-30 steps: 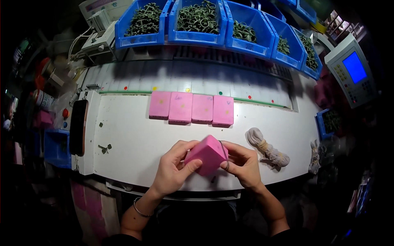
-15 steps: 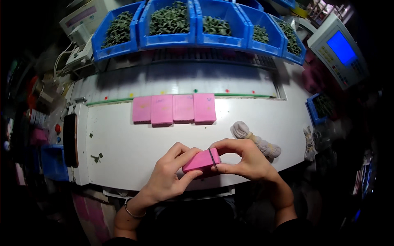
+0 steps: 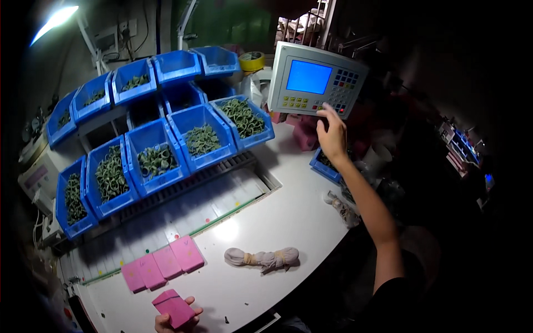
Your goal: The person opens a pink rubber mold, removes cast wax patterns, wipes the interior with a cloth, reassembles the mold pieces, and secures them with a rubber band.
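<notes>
My left hand [image 3: 164, 324] is closed around a pink block [image 3: 174, 308] with a dark band around it, low over the front of the white table. My right hand [image 3: 332, 133] is stretched out to the far right, at the lower keys of a light grey control panel [image 3: 360, 83] with a lit blue screen. Its fingers are extended with nothing between them; whether a fingertip presses a key I cannot tell. Several similar pink blocks [image 3: 168, 262] lie side by side in a row beyond my left hand.
Blue bins [image 3: 206, 154] with small grey-green curled pieces stand in tiers at the back. A tied bundle of pale grey cloth [image 3: 263, 257] lies mid-table. Near my right forearm are a small blue bin [image 3: 325, 167] and another tied bundle [image 3: 340, 206]. Yellow tape [image 3: 252, 61] sits behind.
My right hand has let go of the banded pink block and moved up and right to the control panel. My left hand keeps the block. The view has swung to the right.
</notes>
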Available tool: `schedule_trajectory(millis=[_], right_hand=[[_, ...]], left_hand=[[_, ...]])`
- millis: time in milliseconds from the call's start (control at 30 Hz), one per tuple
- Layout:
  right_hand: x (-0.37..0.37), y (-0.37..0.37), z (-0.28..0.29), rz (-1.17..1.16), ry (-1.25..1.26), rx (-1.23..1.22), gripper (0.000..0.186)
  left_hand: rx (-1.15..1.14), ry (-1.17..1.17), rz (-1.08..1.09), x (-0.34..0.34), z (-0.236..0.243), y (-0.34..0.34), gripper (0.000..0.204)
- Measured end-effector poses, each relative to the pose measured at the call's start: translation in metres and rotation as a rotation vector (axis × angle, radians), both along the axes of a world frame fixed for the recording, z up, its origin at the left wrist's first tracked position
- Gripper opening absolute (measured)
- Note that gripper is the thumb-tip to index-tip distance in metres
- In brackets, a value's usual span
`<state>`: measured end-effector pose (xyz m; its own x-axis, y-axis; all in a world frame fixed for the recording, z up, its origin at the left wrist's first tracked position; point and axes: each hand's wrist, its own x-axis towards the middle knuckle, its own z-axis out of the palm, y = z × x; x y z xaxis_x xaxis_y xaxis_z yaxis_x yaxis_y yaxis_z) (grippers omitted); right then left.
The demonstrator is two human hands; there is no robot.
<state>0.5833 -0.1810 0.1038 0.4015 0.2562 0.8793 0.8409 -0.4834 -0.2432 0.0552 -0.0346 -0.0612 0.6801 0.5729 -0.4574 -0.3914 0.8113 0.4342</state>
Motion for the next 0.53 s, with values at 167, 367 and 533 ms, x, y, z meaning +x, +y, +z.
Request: schedule_trajectory(millis=[167,367,533], right_hand=[[0.054,-0.002,0.003,-0.083,-0.09,-0.048,0.011],[0.067,-0.002,-0.001,-0.1,-0.149,-0.046,0.012],[0.068,-0.007,0.002,-0.022,-0.107,0.011,0.014]], left_hand=[[-0.038,-0.066,-0.007,0.002,-0.011,-0.003,0.069],[0.032,0.0,0.008,0.011,-0.004,-0.006,0.064],[0.016,-0.067,0.03,0.008,-0.015,-0.004,0.068]])
